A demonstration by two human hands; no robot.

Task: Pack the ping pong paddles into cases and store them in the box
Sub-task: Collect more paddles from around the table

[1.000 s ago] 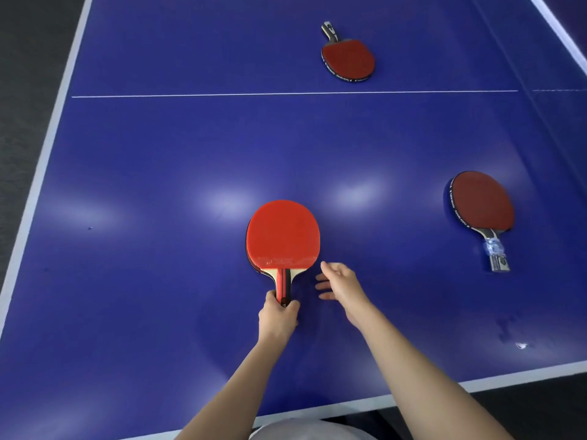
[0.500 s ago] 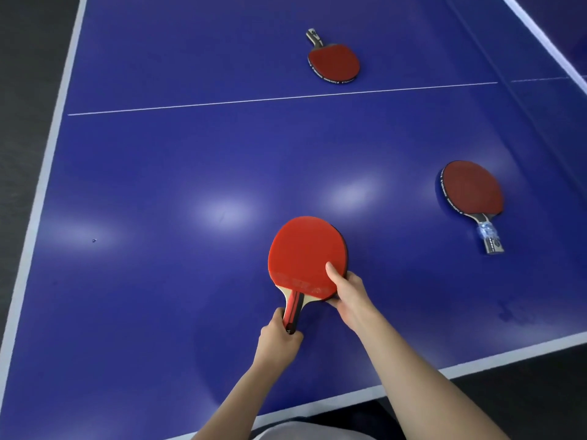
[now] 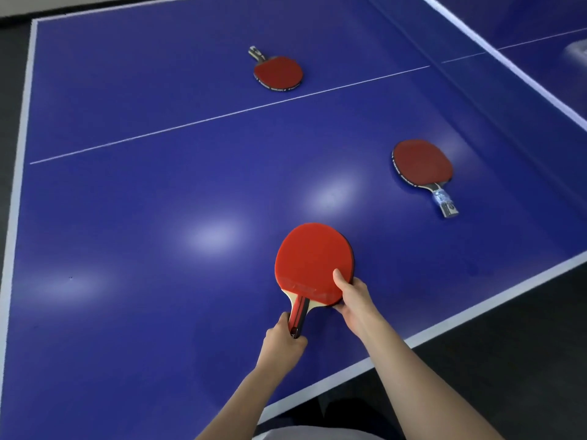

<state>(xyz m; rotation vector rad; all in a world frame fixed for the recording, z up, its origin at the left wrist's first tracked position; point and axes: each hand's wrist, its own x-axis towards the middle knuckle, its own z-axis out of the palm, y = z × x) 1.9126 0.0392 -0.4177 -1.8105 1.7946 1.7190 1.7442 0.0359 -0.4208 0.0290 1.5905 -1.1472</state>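
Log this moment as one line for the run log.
left hand: grips near paddle handle | right hand: pinches its blade edge | far paddle, right paddle: lying untouched on table

Blue table (image 3: 152, 217) viewed from above, with dark floor (image 3: 514, 344) beside it.
The surface is edged by a white border (image 3: 22, 154) and crossed by a thin white line (image 3: 222, 116); soft patches of reflected light (image 3: 212, 238) are seen on it. A second blue surface (image 3: 540, 14) is glimpsed at upper right.
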